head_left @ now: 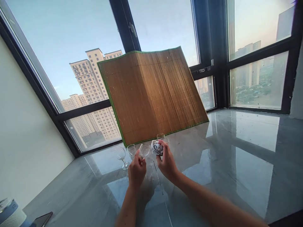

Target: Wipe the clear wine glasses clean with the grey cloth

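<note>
Green-edged brown mat upright before dark-framed window; phone beside cup; high-rises outside.

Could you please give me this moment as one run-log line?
left hand: holds clear glass | right hand: holds crumpled cloth | nearby: stemmed glass, upright, left of left hand | behind: brown mat, propped up
</note>
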Tool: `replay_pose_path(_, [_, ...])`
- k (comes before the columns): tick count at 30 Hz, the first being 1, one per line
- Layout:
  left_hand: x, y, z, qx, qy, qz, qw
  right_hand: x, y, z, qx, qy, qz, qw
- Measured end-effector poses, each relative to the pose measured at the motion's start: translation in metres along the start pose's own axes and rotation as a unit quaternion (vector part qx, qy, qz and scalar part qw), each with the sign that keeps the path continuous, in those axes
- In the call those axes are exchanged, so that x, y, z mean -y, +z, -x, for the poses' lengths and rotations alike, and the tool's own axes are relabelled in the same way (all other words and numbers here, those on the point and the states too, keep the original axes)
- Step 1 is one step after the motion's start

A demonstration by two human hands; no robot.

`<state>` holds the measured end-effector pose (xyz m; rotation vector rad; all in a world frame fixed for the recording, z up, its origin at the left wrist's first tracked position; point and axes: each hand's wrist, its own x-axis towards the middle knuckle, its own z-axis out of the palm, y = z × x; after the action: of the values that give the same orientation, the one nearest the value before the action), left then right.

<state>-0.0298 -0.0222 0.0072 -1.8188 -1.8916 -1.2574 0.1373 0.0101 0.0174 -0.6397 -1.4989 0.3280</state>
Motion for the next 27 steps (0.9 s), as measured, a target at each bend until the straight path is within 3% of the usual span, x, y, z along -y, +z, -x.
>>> replay_pose_path(5, [0.003,-0.005,-0.004,-0.047,0.055,-0.092,0.993,0.002,0.000,-0.001,-0.023,0.015,-0.031,0.999])
replay_pose_path(9, [0.004,-0.008,-0.005,-0.068,0.096,-0.151,0.981,0.003,0.002,0.001,0.020,0.029,-0.055,0.998])
replay_pose_path(18, [0.006,0.001,-0.001,-0.087,0.067,-0.172,0.979,0.017,-0.001,0.003,0.141,0.106,-0.121,0.977])
replay_pose_path(27, [0.000,-0.012,-0.003,-0.138,0.037,-0.195,0.970,0.021,-0.001,0.005,0.218,0.123,-0.238,0.939])
